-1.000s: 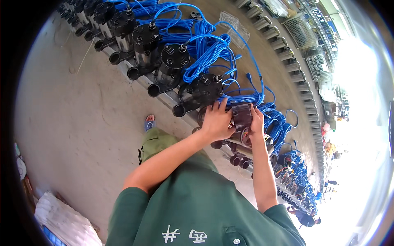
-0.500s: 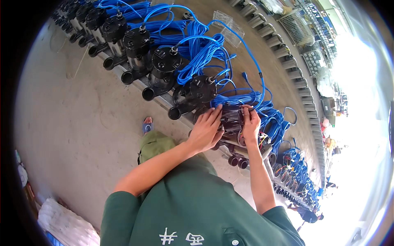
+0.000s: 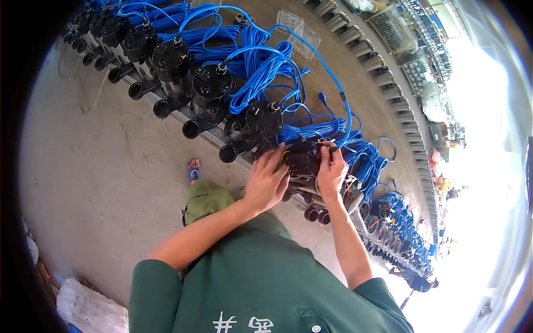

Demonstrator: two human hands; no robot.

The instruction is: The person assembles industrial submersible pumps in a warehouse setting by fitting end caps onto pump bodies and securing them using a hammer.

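Between my two hands is a black pump cover (image 3: 305, 157), tilted over an open metal pump body (image 3: 304, 184). My left hand (image 3: 267, 178) grips the cover's left side, fingers bent along its edge, with a bit of yellow wire at the fingertips. On the other side my right hand (image 3: 331, 171) closes round the cover's right edge, where a blue cable (image 3: 345, 114) comes in. Coloured wires (image 3: 351, 182) show just right of that hand. A closed black pump (image 3: 261, 121) stands immediately to the left. How the cover meets the body underneath is hidden by my hands.
A row of black pumps (image 3: 208, 89) with side outlets runs to the far left along the bench edge. Coiled blue cables (image 3: 261, 66) lie behind them, near clear plastic trays (image 3: 300, 33). Metal cylinders (image 3: 383, 77) line the far side. Another person (image 3: 419, 283) is at the far right.
The cover has tipped so that its dark face shows differently, and a yellow wire now appears by my left fingers. Both hands have shifted slightly left in the picture, along with the scene.
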